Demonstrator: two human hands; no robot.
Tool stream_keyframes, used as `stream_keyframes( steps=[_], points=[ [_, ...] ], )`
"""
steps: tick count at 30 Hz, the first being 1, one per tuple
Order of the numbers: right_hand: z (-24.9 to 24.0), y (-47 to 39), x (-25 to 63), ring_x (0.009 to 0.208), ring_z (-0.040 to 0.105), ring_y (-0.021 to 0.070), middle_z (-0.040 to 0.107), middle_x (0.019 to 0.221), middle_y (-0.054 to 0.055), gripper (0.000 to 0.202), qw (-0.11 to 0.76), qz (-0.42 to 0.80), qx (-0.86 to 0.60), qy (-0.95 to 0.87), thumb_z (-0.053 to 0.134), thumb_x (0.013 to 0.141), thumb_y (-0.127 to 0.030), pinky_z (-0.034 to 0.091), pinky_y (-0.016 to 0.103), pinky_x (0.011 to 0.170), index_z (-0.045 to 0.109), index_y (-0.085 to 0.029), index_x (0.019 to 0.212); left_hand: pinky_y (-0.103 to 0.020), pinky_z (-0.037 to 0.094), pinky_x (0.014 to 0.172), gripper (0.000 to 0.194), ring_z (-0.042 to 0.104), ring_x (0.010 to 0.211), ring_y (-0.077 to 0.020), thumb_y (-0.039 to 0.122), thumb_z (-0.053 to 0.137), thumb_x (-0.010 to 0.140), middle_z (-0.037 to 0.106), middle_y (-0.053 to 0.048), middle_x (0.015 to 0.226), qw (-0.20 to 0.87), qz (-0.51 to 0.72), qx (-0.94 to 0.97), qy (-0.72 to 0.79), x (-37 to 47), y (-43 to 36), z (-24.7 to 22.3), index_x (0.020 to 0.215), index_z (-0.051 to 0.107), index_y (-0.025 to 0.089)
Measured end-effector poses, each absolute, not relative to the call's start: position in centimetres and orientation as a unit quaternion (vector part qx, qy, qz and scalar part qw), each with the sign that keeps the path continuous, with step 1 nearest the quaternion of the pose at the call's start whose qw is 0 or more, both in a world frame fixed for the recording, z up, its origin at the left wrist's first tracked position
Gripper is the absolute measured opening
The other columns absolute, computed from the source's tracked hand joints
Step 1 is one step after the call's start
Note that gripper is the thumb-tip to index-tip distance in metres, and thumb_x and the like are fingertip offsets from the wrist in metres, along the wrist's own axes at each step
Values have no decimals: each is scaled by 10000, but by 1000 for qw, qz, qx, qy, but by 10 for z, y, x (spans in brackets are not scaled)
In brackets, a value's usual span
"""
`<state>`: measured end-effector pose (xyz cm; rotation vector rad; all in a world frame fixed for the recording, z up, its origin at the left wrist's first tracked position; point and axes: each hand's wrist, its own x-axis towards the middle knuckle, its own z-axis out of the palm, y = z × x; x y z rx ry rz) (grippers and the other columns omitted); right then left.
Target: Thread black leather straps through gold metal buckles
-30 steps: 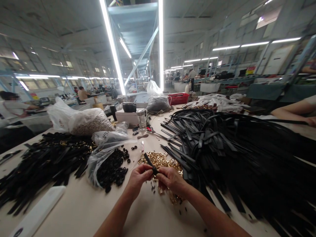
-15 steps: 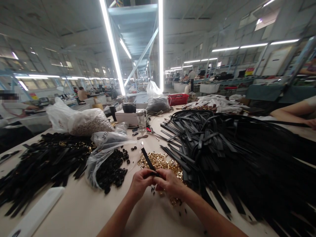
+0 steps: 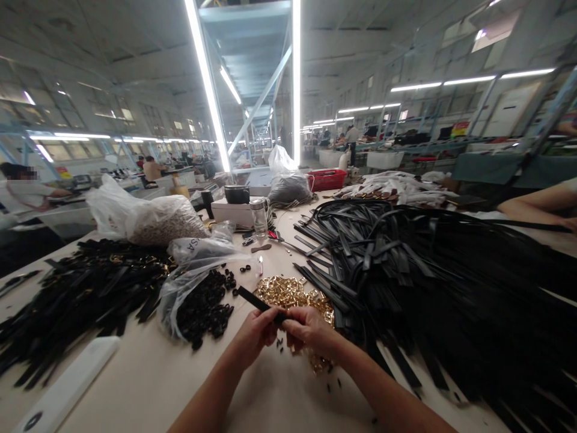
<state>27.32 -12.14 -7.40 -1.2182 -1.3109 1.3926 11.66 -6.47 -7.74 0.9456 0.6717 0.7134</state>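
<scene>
A short black strap [image 3: 253, 299] is pinched between my two hands, its free end pointing up and left. My left hand [image 3: 255, 334] grips it with closed fingers. My right hand [image 3: 311, 332] is closed on the same strap's near end, close against the left; that end is mostly hidden by the fingers. Just beyond lies a pile of gold metal buckles [image 3: 288, 291]. A small flame [image 3: 261, 260] burns on a thin upright stand behind them. Left of my hands, black loops [image 3: 210, 313] spill from a clear plastic bag [image 3: 169, 304].
Long black straps [image 3: 396, 258] cover the right side. Finished-looking black pieces with gold fittings [image 3: 99, 282] are heaped at left, near a white flat bar [image 3: 72, 385]. A glass jar [image 3: 259, 219], red-handled tool [image 3: 273, 235] and red basket [image 3: 327, 179] stand farther back. Another person's arm [image 3: 541, 201] reaches in at right.
The strap has swung away from the flame, down and left, and now tilts more flatly. Both hands still hold it, with the fingers slightly shifted.
</scene>
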Motion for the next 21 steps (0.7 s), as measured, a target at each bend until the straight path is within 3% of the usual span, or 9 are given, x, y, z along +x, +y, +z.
stream_keyframes(
  steps=[9,16,21],
  points=[
    [-79,-118,277,397,494,71,587,544,-36,295,409,574,-478,-525,604,782,-440,392,180,417,609,-146,812,-72,324,349,203,388,367,1,278,686,784,516,23,510,890,273,223,289,111,-62,-90,840,687,83],
    [-81,-115,274,455,506,84,592,559,-25,193,427,369,-584,-584,526,801,-261,354,174,430,685,-155,831,-113,436,491,289,502,514,-24,262,773,708,626,-25,709,815,360,340,301,121,-70,-83,928,716,84],
    [-78,-118,270,499,551,110,648,623,-6,291,436,300,-590,-610,514,794,-221,404,197,477,701,-184,1013,-160,296,390,416,415,405,-43,406,725,739,495,40,491,729,367,476,327,124,-71,-85,990,697,76]
  ],
)
